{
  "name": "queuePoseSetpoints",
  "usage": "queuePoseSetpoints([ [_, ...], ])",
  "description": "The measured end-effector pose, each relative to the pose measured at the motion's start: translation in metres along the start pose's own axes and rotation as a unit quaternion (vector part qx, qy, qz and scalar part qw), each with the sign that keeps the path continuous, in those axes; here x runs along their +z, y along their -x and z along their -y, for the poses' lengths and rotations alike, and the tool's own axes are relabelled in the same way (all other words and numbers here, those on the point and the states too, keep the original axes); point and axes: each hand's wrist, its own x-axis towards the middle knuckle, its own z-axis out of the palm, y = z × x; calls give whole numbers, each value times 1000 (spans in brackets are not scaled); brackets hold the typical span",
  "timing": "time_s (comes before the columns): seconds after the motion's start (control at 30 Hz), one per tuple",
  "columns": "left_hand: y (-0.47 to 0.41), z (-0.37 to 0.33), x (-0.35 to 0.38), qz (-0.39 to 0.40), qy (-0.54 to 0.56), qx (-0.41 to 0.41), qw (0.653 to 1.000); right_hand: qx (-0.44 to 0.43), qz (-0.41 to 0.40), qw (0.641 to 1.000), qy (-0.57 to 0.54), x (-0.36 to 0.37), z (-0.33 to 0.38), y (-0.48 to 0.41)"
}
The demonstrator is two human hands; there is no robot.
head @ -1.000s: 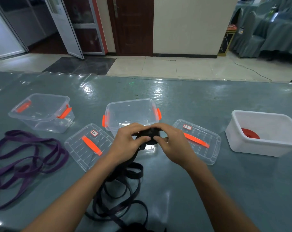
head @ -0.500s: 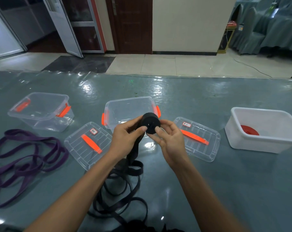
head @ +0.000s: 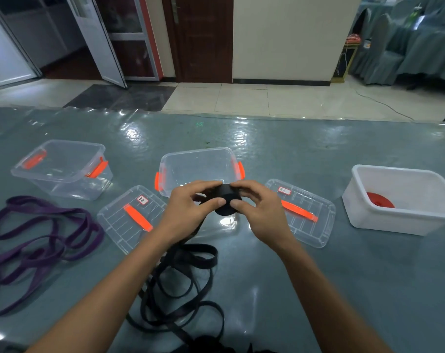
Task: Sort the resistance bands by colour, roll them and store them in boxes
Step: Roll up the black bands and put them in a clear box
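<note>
Fingertips of the left hand [head: 188, 210] and right hand [head: 258, 212] are clamped on a black rolled band [head: 226, 200], pinched between them. Its loose tail [head: 180, 276] is trailed below the wrists. Just beyond the fingers, a clear box [head: 198, 164] is seen.

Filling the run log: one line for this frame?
step: rolling black band | left hand, right hand: both on roll | tail loose on table | purple bands untouched
</note>
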Motion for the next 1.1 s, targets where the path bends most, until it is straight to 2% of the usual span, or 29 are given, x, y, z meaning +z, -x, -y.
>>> queuePoseSetpoints([
  [0.07,1,0,1,-5,9,-1,1000,64,-24,987,-144,3,0,2],
  [0.13,2,1,1,-1,21,-2,1000,112,-48,960,-251,6,-1,3],
  [0.23,3,5,0,-6,39,-22,999,141,-59,942,-299,12,-2,6],
  [0.37,0,4,-4,-13,54,-39,998,126,-43,953,-272,14,-2,4],
  [0.5,-19,-13,-13,-58,100,-33,993,141,-27,951,-273,20,-3,-2],
  [0.63,-48,-41,-29,-92,146,-12,985,152,54,970,-182,48,3,-11],
  [0.8,-74,-75,-46,-118,170,26,978,96,111,977,-156,79,26,-40],
  [0.97,-86,-91,-70,-131,170,50,975,64,75,991,-87,56,34,-59],
  [1.1,-92,-104,-78,-141,199,72,967,6,56,998,-24,30,57,-74],
])
